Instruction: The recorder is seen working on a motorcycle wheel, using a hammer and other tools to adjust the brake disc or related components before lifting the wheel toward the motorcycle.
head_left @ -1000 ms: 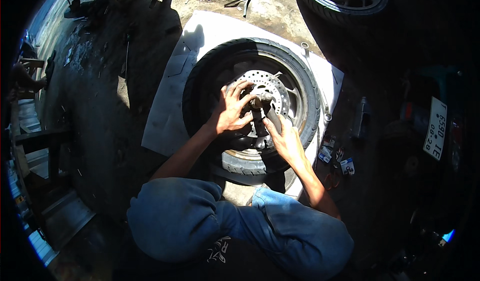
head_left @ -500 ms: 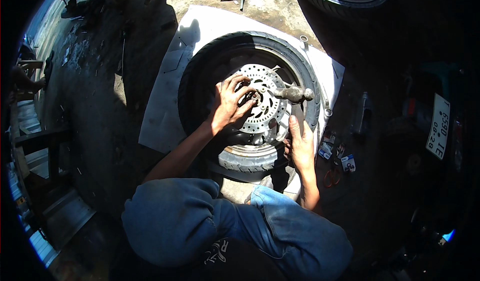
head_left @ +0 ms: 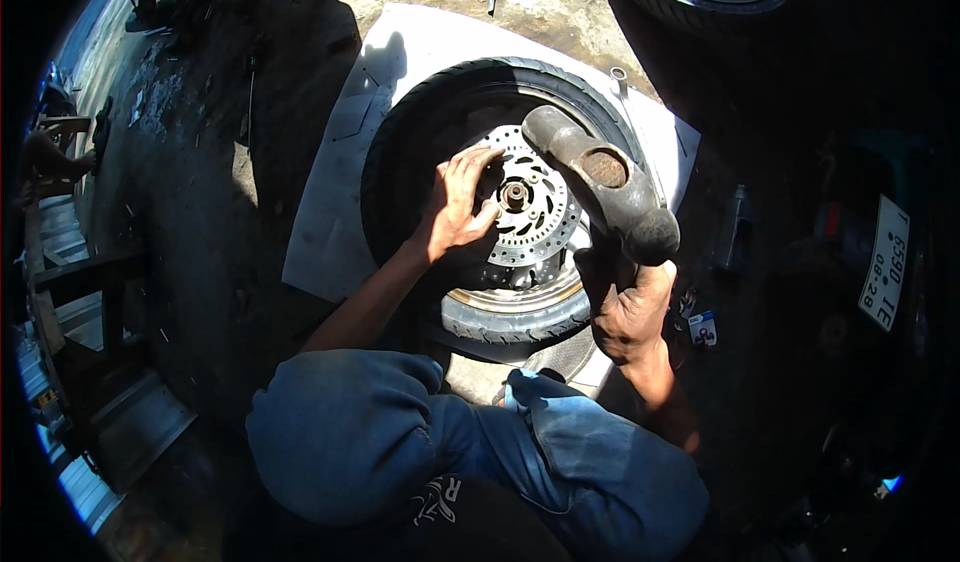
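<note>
Here, right hand [head_left: 635,314] grips a hammer [head_left: 602,170] — bottle [head_left: 738,224] nearby, contents hidden

Left hand [head_left: 458,202]: bent like a letter C, with a gap between the thumb and the fingers.
Left arm [head_left: 372,294]: bare, slanting up and to the right.
Right hand [head_left: 636,316]: curled up tight like a fist, lower than the left hand.
Right arm [head_left: 655,387]: bare, leaning up and to the left.
Knees [head_left: 335,427]: bent, hiding both elbows.
</note>
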Demonstrator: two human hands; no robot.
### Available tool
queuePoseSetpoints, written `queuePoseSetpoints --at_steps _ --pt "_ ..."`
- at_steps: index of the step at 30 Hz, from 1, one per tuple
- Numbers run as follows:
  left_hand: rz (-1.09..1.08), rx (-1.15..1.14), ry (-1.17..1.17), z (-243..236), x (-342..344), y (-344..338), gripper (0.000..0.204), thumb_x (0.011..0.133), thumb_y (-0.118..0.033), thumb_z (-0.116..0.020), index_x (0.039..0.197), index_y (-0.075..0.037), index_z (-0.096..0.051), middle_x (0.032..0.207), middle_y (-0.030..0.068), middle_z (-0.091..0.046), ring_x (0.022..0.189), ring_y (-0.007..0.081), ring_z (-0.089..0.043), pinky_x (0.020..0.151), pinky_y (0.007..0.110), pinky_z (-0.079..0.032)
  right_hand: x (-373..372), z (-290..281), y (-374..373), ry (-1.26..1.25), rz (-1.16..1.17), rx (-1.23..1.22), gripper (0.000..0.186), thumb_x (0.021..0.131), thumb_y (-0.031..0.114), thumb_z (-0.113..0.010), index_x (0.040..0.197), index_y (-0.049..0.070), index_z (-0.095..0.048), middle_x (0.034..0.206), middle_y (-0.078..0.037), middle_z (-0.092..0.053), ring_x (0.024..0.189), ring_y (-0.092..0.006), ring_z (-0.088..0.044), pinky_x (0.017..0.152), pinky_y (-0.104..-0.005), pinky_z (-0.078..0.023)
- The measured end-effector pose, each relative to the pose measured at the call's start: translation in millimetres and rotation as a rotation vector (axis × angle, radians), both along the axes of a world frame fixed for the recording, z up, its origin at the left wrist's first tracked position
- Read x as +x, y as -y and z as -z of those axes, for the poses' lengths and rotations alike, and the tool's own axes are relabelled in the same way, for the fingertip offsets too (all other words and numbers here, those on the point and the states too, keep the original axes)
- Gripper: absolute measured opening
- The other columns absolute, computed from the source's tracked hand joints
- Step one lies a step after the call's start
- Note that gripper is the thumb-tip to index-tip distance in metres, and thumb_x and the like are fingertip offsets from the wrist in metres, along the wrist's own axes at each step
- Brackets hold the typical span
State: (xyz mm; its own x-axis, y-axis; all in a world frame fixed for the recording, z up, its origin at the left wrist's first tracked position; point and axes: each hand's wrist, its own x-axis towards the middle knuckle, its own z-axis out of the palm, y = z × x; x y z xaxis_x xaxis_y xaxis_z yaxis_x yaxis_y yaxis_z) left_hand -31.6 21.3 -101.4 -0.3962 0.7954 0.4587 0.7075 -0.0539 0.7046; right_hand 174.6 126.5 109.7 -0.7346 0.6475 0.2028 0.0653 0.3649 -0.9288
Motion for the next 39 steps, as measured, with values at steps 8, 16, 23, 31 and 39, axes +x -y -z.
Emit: queuePoseSetpoints --at_steps 8,16,23,31,39 --pt "0.061 -0.189 -0.048 -9.4 0.6 -2.8 0.074 0.070 -0.023 -0.068 0.142 -0.011 -0.056 0.142 0.0127 -0.055 0.140 0.0339 -0.044 0.113 0.050 -0.030 -24.0 80.9 -11.4 0.761 0.016 -0.064 0.060 0.101 0.045 -0.068 0.130 -0.007 -0.063 0.105 -0.035 -0.071 0.105 -0.0455 -0.072 0.088 -0.0498 -0.056" --pt "0.007 -0.152 -0.116 -15.4 11.7 -7.3 0.052 0.077 -0.034 -0.083 0.125 -0.018 -0.070 0.138 0.0060 -0.059 0.139 0.0299 -0.044 0.110 0.048 -0.030 1.2 92.4 -9.8 0.518 0.232 -0.410 0.063 0.101 0.055 -0.066 0.125 -0.004 -0.068 0.079 -0.012 -0.070 0.068 -0.0184 -0.065 0.069 -0.0368 -0.056" --pt "-0.012 -0.144 -0.103 -8.9 8.1 -4.6 0.035 0.079 -0.032 -0.084 0.110 -0.020 -0.076 0.138 0.0029 -0.059 0.139 0.0287 -0.043 0.108 0.048 -0.032 17.0 64.4 6.0 0.285 0.353 -0.939 0.044 0.105 0.052 -0.061 0.108 0.009 -0.054 0.060 0.004 -0.045 0.040 -0.0045 -0.037 0.035 -0.0242 -0.030" --pt "0.047 -0.172 -0.133 -17.2 8.7 -8.3 0.046 0.078 -0.032 -0.084 0.120 -0.018 -0.072 0.141 0.0054 -0.057 0.141 0.0306 -0.042 0.110 0.050 -0.030 31.7 81.2 10.5 0.413 0.356 -0.893 0.047 0.106 0.049 -0.061 0.120 0.004 -0.062 0.061 0.001 -0.051 0.044 -0.0076 -0.044 0.041 -0.0261 -0.035" --pt "0.013 -0.103 0.143 -11.7 -4.9 7.3 0.067 0.081 -0.010 -0.062 0.146 -0.003 -0.049 0.145 0.0208 -0.051 0.135 0.0376 -0.048 0.116 0.046 -0.035 -9.2 -20.8 -12.9 0.091 0.071 -0.280 0.052 0.105 0.033 -0.066 0.132 -0.011 -0.059 0.109 -0.024 -0.075 0.101 -0.0174 -0.071 0.088 -0.0321 -0.055"
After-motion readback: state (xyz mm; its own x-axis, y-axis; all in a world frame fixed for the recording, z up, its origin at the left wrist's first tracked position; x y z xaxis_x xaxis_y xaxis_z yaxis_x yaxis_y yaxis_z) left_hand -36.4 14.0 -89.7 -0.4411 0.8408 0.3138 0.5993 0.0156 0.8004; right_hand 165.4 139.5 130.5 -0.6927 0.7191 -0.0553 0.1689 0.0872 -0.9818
